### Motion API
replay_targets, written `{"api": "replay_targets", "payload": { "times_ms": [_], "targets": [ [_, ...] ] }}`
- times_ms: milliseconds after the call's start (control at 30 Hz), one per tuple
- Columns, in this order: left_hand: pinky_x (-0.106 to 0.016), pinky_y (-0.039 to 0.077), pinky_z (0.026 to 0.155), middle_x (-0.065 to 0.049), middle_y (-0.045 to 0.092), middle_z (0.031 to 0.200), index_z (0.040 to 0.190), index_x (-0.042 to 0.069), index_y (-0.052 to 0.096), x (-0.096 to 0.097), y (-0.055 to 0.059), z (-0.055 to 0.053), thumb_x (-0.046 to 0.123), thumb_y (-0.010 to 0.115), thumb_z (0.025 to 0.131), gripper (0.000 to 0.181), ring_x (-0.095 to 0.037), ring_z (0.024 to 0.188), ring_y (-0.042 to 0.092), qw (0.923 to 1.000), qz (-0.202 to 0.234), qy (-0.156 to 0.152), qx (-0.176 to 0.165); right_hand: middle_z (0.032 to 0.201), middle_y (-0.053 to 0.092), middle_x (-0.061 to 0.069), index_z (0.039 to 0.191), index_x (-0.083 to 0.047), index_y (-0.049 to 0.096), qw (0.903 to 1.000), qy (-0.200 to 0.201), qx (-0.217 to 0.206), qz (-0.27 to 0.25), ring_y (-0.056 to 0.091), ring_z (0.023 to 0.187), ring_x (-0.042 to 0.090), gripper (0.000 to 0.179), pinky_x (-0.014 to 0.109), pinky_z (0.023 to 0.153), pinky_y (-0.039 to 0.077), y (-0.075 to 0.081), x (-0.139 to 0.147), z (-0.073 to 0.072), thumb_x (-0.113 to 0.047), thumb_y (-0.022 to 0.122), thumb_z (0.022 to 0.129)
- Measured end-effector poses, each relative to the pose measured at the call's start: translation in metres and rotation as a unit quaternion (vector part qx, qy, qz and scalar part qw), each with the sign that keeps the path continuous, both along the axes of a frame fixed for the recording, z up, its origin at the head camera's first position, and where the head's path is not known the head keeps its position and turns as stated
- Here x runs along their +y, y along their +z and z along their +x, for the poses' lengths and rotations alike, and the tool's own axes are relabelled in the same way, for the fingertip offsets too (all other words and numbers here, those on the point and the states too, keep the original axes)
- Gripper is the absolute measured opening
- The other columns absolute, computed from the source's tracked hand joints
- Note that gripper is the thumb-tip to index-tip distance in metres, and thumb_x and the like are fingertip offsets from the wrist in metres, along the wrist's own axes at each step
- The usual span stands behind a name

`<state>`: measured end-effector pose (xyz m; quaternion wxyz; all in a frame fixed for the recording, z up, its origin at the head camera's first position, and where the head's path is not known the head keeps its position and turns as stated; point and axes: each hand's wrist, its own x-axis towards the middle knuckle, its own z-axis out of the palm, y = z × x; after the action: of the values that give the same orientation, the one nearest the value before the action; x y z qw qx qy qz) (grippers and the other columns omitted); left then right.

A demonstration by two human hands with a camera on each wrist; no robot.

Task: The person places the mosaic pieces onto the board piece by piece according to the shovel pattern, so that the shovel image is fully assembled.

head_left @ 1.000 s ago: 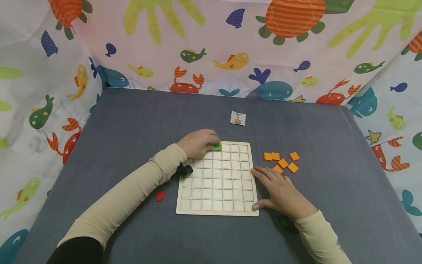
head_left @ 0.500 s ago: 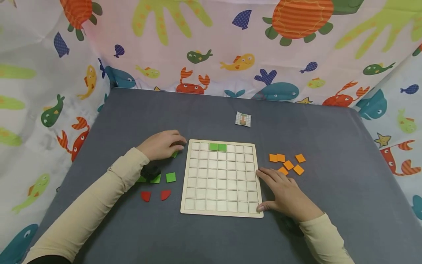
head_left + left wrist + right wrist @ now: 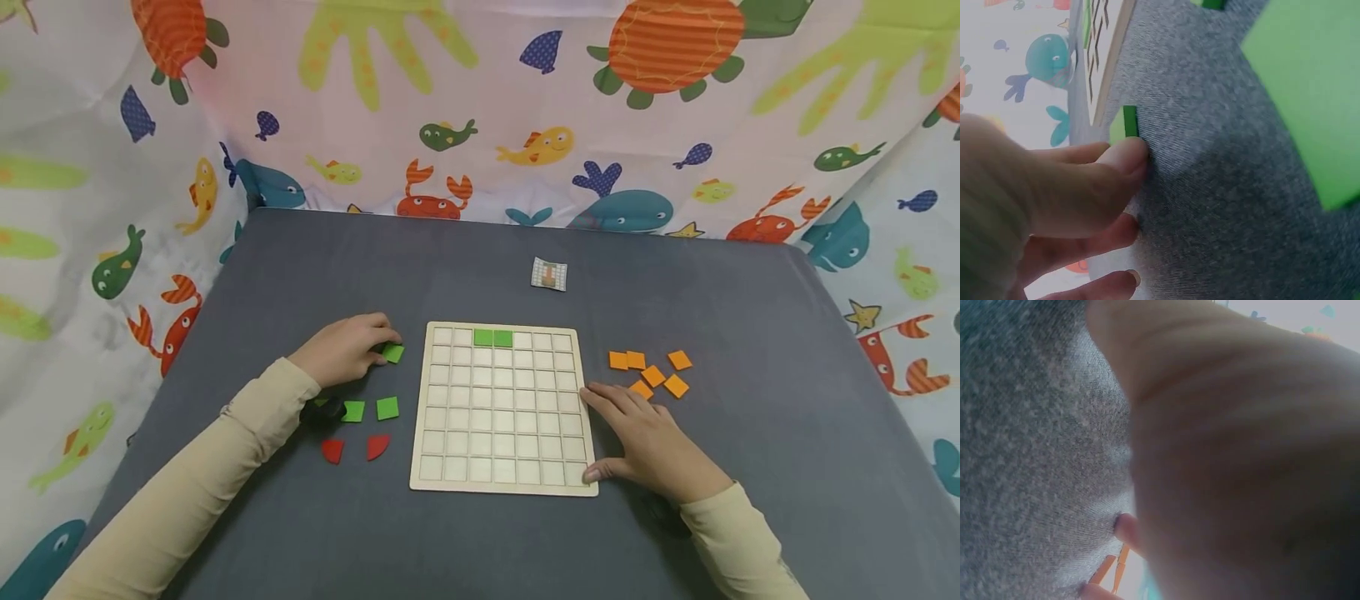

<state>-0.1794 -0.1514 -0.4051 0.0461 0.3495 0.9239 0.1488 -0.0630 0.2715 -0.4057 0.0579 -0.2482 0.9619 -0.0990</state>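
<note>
In the head view a wooden grid board [image 3: 504, 492] lies on the grey table. Two green square tiles [image 3: 492, 338] sit side by side in its far row. Left of the board, my left hand [image 3: 347, 348] pinches a green square tile [image 3: 393, 353] at the table surface. The left wrist view shows the thumb [image 3: 1129, 156] against that tile [image 3: 1124, 122], with the other fingers partly behind. My right hand [image 3: 652, 442] rests along the board's right edge, thumb and fingertips touching it, fingers fairly straight. The right wrist view is mostly filled by this hand [image 3: 1241, 444].
More green tiles [image 3: 387, 407] and two red quarter-round pieces [image 3: 378, 447] lie left of the board. Several orange square tiles [image 3: 652, 376] are scattered to the right. A small card with a grid picture [image 3: 549, 274] lies beyond the board. A printed curtain [image 3: 495, 83] surrounds the table.
My left hand has let go of a green tile in the board's far row, moved left off the board and taken hold of another green tile. The right hand has stayed at the edge.
</note>
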Motion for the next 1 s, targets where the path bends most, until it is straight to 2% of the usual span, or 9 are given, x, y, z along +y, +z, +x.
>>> {"api": "replay_targets", "payload": {
  "times_ms": [233,467,700,867,1000],
  "targets": [
    [-0.033,0.051,0.076,-0.004,0.06,0.101,0.114,0.009,0.068,0.001,-0.001,0.0,0.012,0.073,0.085,0.029,-0.015,0.085,0.059,0.9997,0.022,0.002,-0.006,0.146,0.042,0.009,0.146,-0.013,0.04,1.0,0.006,0.0,0.0,0.044,0.131,0.031,0.108,0.057,0.086,0.041,-0.001,-0.001,-0.001,-0.072,0.067,0.061],
    [-0.034,0.051,0.081,-0.002,0.059,0.105,0.109,0.012,0.063,0.022,0.002,-0.009,0.018,0.071,0.088,0.024,-0.016,0.092,0.061,0.9988,0.048,0.011,0.007,0.144,0.044,0.009,0.146,-0.013,0.04,1.0,0.005,0.005,0.003,0.046,0.128,0.034,0.107,0.057,0.085,0.042,-0.001,0.001,-0.001,-0.073,0.066,0.061],
    [-0.03,0.048,0.069,-0.003,0.058,0.101,0.101,0.011,0.062,0.048,0.01,-0.019,0.021,0.072,0.088,0.02,-0.013,0.078,0.056,0.9964,0.079,-0.02,0.022,0.145,0.043,0.008,0.146,-0.014,0.04,0.9999,0.009,0.01,-0.006,0.045,0.129,0.032,0.107,0.057,0.085,0.042,-0.001,0.002,-0.003,-0.071,0.069,0.061],
    [-0.031,0.048,0.068,-0.003,0.059,0.1,0.102,0.011,0.063,0.073,0.016,-0.028,0.022,0.07,0.089,0.019,-0.013,0.075,0.056,0.9965,0.067,-0.042,0.028,0.146,0.042,0.007,0.146,-0.015,0.04,0.9999,0.005,0.01,-0.003,0.044,0.13,0.034,0.106,0.059,0.086,0.042,-0.003,0.002,-0.003,-0.072,0.068,0.061],
    [-0.033,0.049,0.07,-0.004,0.061,0.099,0.102,0.01,0.064,0.096,0.017,-0.036,0.021,0.07,0.089,0.019,-0.015,0.078,0.058,0.996,0.054,-0.065,0.031,0.146,0.042,0.008,0.147,-0.015,0.04,1.0,-0.001,0.007,0.0,0.044,0.131,0.032,0.107,0.058,0.086,0.042,-0.003,0.004,-0.001,-0.072,0.067,0.061]
  ]
}}
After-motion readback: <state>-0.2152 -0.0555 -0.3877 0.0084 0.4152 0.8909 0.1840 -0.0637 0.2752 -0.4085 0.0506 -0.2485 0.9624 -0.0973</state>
